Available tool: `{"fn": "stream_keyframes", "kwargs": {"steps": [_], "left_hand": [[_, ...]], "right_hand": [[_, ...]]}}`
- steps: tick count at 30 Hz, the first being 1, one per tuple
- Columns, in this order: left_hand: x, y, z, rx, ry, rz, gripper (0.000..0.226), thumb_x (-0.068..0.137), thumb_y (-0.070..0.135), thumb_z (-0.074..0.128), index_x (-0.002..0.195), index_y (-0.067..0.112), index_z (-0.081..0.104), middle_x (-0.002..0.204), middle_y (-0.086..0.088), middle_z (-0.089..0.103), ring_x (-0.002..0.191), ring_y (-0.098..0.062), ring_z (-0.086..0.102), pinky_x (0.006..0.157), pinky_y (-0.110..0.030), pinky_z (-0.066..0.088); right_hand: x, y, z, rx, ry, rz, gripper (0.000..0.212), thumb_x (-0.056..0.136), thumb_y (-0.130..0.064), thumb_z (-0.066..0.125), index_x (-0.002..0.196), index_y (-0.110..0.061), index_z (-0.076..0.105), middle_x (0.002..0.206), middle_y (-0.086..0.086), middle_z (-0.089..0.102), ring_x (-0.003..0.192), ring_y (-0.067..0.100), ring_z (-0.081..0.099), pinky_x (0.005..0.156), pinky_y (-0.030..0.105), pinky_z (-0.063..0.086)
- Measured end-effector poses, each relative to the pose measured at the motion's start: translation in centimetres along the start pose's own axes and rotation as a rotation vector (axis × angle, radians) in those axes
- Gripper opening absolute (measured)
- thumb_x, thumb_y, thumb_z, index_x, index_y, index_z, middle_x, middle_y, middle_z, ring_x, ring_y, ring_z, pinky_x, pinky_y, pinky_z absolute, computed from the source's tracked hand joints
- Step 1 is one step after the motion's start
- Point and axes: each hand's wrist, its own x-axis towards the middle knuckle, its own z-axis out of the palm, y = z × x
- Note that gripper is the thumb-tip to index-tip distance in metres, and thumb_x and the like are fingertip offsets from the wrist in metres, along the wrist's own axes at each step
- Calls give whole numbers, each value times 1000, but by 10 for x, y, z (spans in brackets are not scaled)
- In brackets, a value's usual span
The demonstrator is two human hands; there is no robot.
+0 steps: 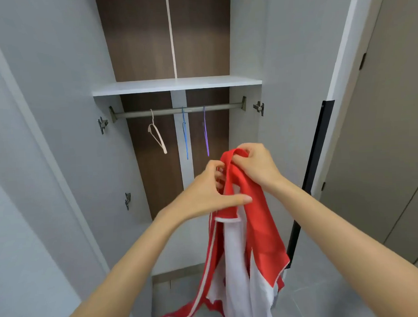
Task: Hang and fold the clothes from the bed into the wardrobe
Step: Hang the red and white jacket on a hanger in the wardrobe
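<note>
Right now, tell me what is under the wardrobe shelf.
A rail with three bare hangers: white hanger, blue hanger, purple hanger. The garment, left hand and right hand hide the lower right part.

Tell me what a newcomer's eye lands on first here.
The red and white garment sits dead centre, gripped at its top by the left hand and right hand, and hangs toward the floor. Behind it, the wardrobe rail carries a pale pink hanger, a blue hanger and a purple hanger, all bare.
</note>
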Motion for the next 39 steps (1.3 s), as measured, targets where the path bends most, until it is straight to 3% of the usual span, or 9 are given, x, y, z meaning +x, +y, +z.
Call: {"fn": "stream_keyframes", "kwargs": {"steps": [2,5,8,14,19,23,27,33,39], "left_hand": [[6,-6,14,53,132,-26,66,71,52,77,122,28,41,105,19,55,96,0,56,77,-18,47],[16,-16,20,-19,248,-16,22,92,27,59,113,20,58,97,9,63,91,-13,60,77,-22,47],[22,-21,22,-122,263,-52,25,99,8,41,106,16,65,96,4,65,93,-14,60,79,-20,46],[38,-21,3,-290,323,-148,23,96,11,44,86,20,63,90,1,62,87,-13,59,72,-20,45],[52,-33,-4,-214,392,-191,14,98,14,46,97,15,59,91,2,60,87,-12,58,66,-16,43],[65,-70,-35,158,371,-160,16,86,29,65,99,20,60,91,8,63,84,-11,61,69,-24,50],[87,-105,-59,471,265,-240,12,88,33,60,91,22,61,79,5,62,78,-20,60,71,-34,50],[146,-176,-101,-106,339,-432,27,99,21,43,80,19,61,87,-4,65,84,-20,61,77,-32,47],[207,-235,-164,-223,648,-444,24,100,17,43,87,13,63,84,-5,62,80,-18,59,62,-21,43]], "right_hand": [[-1,0,-2,-9,-39,-31,16,82,-17,67,66,-17,68,62,-3,65,58,6,58,58,25,46],[1,8,-11,-35,-107,-82,10,81,-15,69,72,-16,74,69,-3,71,67,5,62,64,23,48],[3,18,-19,-61,-139,-91,9,79,-13,72,73,-18,75,68,-4,70,64,0,61,63,18,45],[3,48,-17,-306,-371,-83,11,70,-25,84,74,-18,76,63,-4,66,55,4,54,55,18,41],[13,90,13,-500,-496,-67,23,93,-28,59,82,-10,70,75,5,67,71,23,60,64,29,42],[47,94,41,-372,-412,-102,34,100,-21,46,67,-28,47,66,-7,54,70,24,52,68,36,40],[94,79,72,-233,-395,-171,24,99,-24,46,82,-22,63,80,-7,65,80,17,60,78,36,47],[176,68,157,-134,-548,-189,21,96,-23,54,95,-16,74,92,-3,70,86,11,63,80,27,50],[262,78,216,-24,-830,104,16,94,-11,56,106,-19,63,92,-5,70,84,11,67,69,17,54]]}}
